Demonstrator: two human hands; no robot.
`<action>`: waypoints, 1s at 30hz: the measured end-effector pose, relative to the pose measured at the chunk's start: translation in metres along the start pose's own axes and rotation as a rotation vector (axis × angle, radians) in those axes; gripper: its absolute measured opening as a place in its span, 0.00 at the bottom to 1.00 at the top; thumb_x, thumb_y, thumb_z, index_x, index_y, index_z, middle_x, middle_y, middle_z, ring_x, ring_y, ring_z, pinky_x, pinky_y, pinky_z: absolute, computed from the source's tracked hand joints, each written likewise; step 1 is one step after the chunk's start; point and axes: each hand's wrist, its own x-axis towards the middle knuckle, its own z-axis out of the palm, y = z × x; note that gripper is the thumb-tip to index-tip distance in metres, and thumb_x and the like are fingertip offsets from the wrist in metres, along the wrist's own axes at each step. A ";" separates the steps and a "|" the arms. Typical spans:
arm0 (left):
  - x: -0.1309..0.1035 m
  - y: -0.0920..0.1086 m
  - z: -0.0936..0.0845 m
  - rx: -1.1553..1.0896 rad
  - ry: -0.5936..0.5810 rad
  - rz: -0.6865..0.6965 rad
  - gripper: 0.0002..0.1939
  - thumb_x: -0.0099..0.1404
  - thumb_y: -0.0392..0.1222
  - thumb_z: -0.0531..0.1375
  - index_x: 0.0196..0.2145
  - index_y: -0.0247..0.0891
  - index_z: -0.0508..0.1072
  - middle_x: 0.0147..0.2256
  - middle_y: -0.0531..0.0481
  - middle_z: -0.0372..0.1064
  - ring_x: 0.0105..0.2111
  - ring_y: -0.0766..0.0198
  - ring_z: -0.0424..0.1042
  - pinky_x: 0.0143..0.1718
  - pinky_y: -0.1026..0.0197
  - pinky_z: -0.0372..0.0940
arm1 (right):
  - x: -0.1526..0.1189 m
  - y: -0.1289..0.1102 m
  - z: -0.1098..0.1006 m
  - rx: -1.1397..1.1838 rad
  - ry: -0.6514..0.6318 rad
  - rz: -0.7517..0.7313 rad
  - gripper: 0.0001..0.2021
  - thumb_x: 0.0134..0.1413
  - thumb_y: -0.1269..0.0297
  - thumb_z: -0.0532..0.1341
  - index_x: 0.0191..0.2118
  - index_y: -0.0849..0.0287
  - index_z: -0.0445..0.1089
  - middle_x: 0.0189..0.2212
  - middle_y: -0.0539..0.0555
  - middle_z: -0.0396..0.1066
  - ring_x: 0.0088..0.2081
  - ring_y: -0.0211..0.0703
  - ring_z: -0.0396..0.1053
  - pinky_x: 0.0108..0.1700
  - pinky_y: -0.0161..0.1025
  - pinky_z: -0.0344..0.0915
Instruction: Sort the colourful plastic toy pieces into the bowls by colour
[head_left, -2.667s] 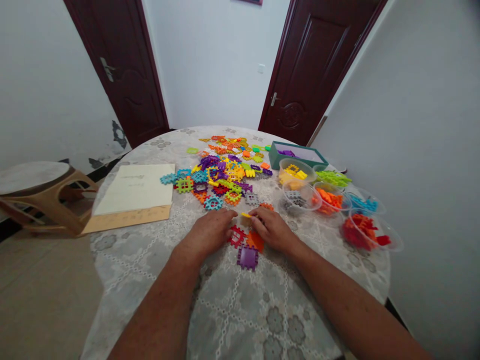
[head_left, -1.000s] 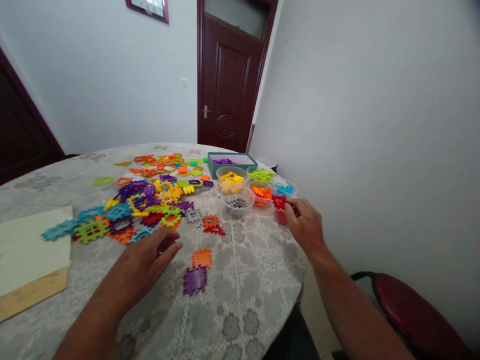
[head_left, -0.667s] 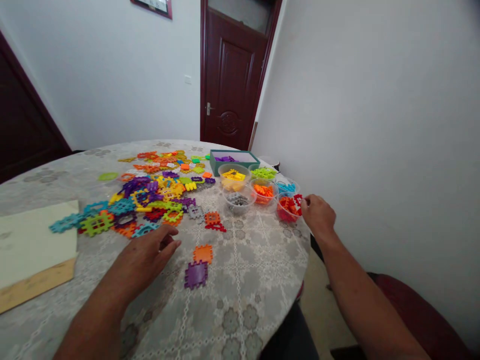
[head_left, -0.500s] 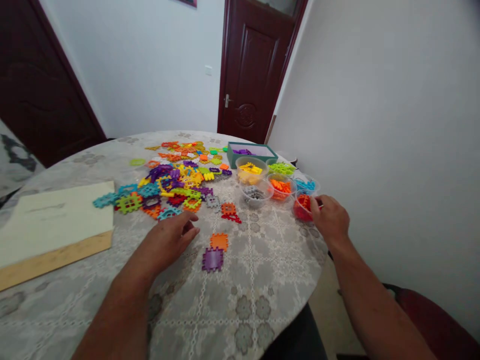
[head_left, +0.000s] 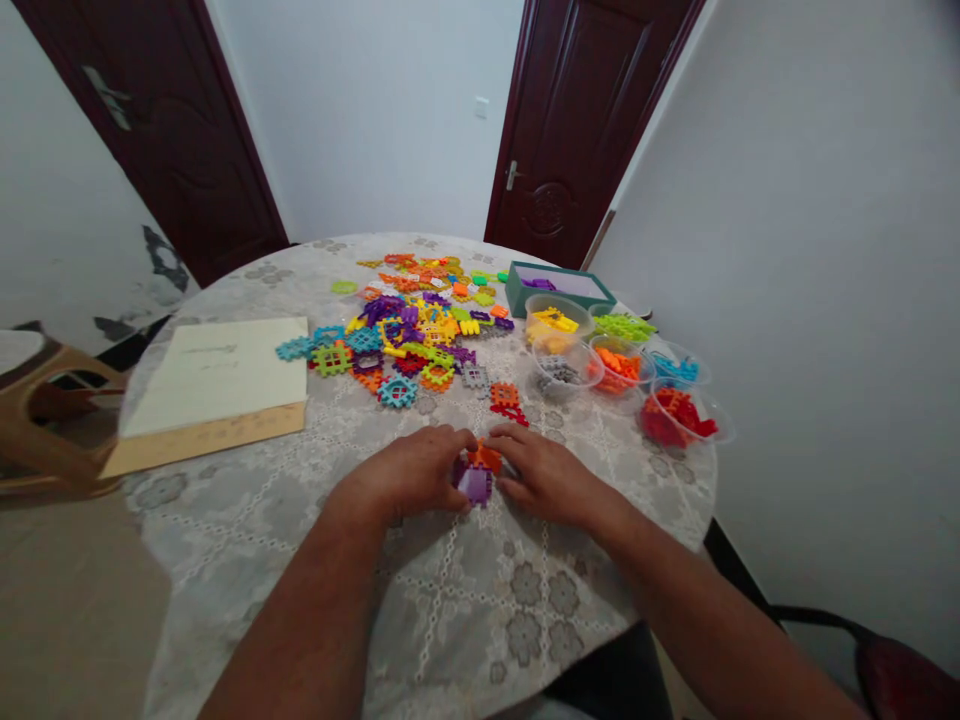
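A purple square interlocking tile lies flat on the table in front of me, joined to or touching an orange interlocking tile just beyond it. My left hand is closed on the left side of the purple tile, with thumb and index finger at its edge. From the right, my right hand has its curled fingers on the orange tile's edge. Fingers cover part of both tiles. Just beyond them lie another orange tile and a red piece.
A pile of mixed tiles spreads across the table's middle. Clear tubs of sorted pieces, including a red-filled tub, stand at right beside a green box. A paper sheet on a board lies left; a wooden chair stands beyond.
My right hand has come from the red-filled tub to the orange tile. My left hand has moved right onto the purple tile. The camera view has shifted left.
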 end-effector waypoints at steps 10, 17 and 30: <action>0.005 0.001 0.004 0.061 0.033 -0.041 0.23 0.57 0.46 0.66 0.51 0.44 0.71 0.47 0.45 0.76 0.45 0.50 0.74 0.44 0.54 0.65 | -0.002 0.014 0.024 0.185 0.116 0.056 0.27 0.57 0.69 0.67 0.62 0.50 0.67 0.52 0.57 0.65 0.43 0.43 0.68 0.48 0.43 0.69; 0.007 -0.003 -0.001 -0.047 0.062 0.061 0.21 0.62 0.40 0.60 0.53 0.44 0.69 0.47 0.46 0.77 0.45 0.55 0.75 0.43 0.59 0.64 | -0.001 0.010 0.031 0.250 0.239 -0.105 0.24 0.57 0.72 0.66 0.59 0.51 0.68 0.55 0.59 0.63 0.52 0.47 0.68 0.53 0.44 0.69; 0.003 0.003 -0.008 -0.181 0.180 0.043 0.10 0.67 0.51 0.59 0.39 0.43 0.65 0.32 0.54 0.71 0.31 0.62 0.69 0.31 0.61 0.55 | 0.000 0.011 0.035 0.360 0.310 -0.133 0.25 0.54 0.76 0.63 0.57 0.52 0.68 0.64 0.60 0.59 0.51 0.45 0.72 0.45 0.40 0.73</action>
